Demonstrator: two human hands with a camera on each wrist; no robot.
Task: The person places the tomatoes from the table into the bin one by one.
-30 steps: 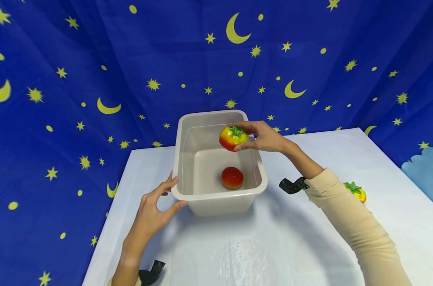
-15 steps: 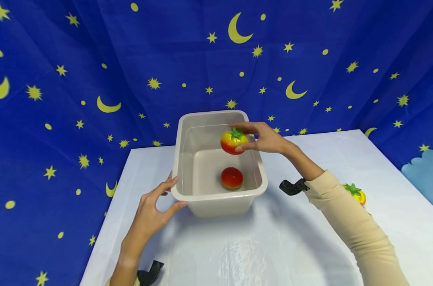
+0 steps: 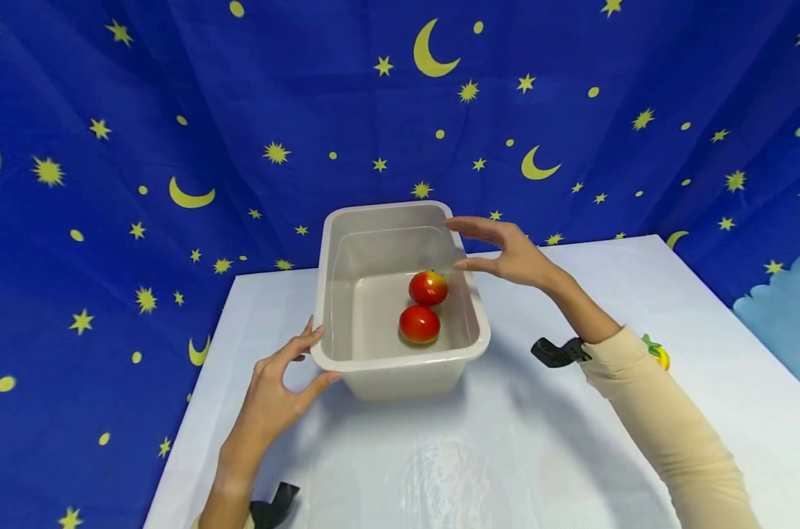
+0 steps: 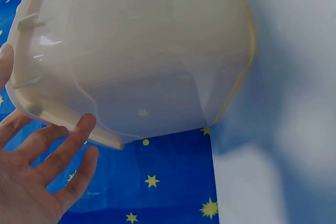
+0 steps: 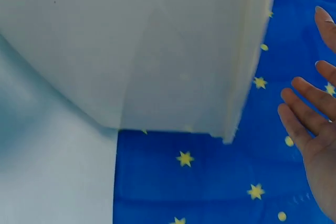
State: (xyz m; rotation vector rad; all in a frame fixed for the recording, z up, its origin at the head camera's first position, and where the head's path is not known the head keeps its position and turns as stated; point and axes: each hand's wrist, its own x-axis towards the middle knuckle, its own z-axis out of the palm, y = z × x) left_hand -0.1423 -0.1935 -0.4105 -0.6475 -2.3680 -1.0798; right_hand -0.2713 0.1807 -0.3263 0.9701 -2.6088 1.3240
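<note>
Where the white desk (image 3: 479,455) meets the starry blue backdrop (image 3: 175,110), one beige plastic tub (image 3: 400,371) stands at about 12 o'clock from the person, open side up.

Contents: two red toy tomatoes (image 3: 428,287) (image 3: 419,324), touching or nearly so, on the tub floor toward its 3 o'clock wall.

Right hand (image 3: 505,253): spread wide, holding nothing, above the tub's 2 o'clock corner.

Left hand (image 3: 277,393): fingers straight, fingertips resting at the tub's 8 o'clock corner.

Handling, by judgement: tomatoes look light, smooth, probably soft and apt to roll; best taken from above, fingers round the body.

Room: walls hem them at 3 o'clock; open floor toward 9 o'clock. A yellowish tomato (image 3: 657,354) peeks behind the right sleeve (image 3: 664,426).
</note>
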